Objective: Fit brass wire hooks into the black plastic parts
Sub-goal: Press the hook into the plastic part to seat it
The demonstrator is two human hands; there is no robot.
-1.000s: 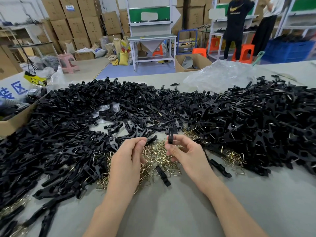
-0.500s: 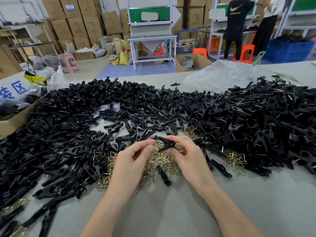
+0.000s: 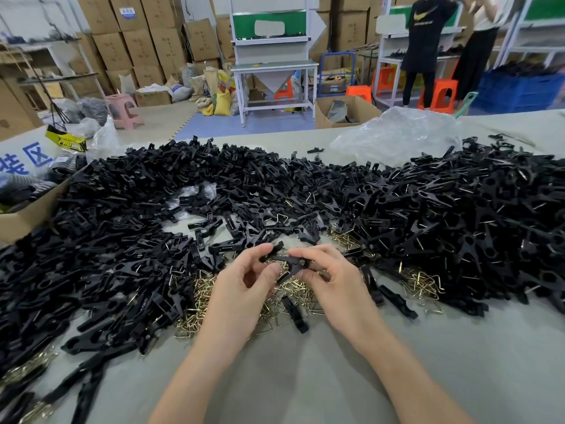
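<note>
Both my hands meet over the middle of the table on one black plastic part, held level above a heap of brass wire hooks. My left hand pinches its left end between thumb and forefinger. My right hand grips its right end with curled fingers. Whether a hook sits in this part is hidden by my fingers. A loose black part lies on the hooks just below my hands.
Deep piles of black plastic parts ring the work spot on the grey table. A cardboard box stands at the left edge, a crumpled clear bag at the back. Two people stand far behind.
The black part went from upright in my right hand alone to lying level between both hands. My left hand rose and took hold of its left end.
</note>
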